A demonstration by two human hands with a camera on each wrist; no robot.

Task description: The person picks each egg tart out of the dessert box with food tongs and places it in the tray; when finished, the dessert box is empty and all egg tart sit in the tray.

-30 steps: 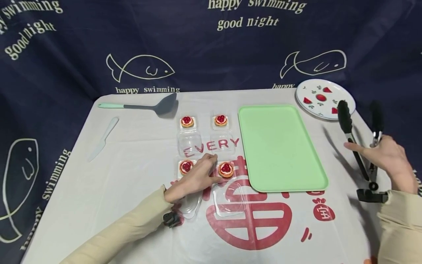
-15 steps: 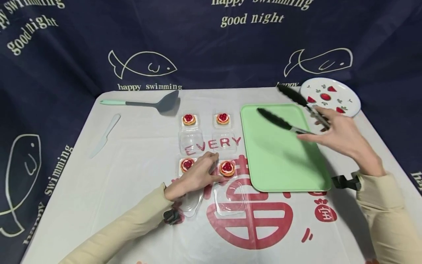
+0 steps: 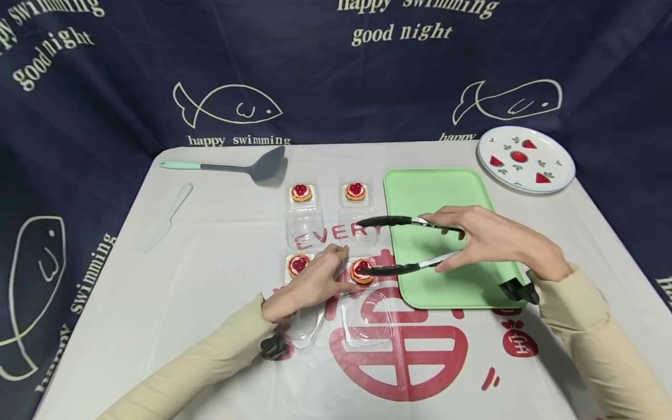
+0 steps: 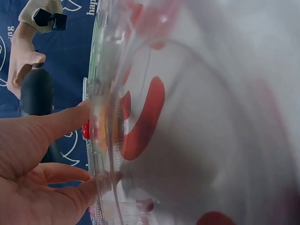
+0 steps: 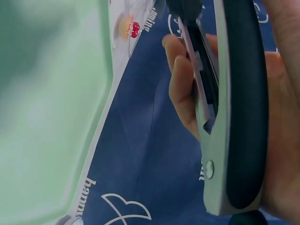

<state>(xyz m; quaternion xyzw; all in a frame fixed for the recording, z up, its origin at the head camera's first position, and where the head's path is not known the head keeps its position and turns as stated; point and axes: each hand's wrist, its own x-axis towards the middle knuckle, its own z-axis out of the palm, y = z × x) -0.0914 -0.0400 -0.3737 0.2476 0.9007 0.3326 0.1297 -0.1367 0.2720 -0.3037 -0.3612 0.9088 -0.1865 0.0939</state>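
Note:
My left hand (image 3: 310, 283) grips the left side of the near-right clear plastic box (image 3: 374, 279), thumb and fingertips at its edge. In it sits a berry tart (image 3: 360, 279), round with red fruit on white cream. My right hand (image 3: 490, 242) holds a pair of tongs (image 3: 433, 262) with black tips and metal arms, spread apart above the green tray. The lower tip overlaps that tart in the head view; the upper tip lies over the far-right box's lid. In the right wrist view the tongs' dark handle (image 5: 246, 103) stands against the palm.
Other tarts sit in clear boxes: far left (image 3: 301, 192), far right (image 3: 355, 191) and near left (image 3: 298, 265). A green tray (image 3: 436, 189) lies right of them, stacked plates (image 3: 559, 160) beyond. A spatula (image 3: 226, 167) and a pale knife (image 3: 170, 216) lie at left.
My right hand has brought the tongs from the table's right side leftward across the green tray to the near-right tart. My left hand has stayed at the box.

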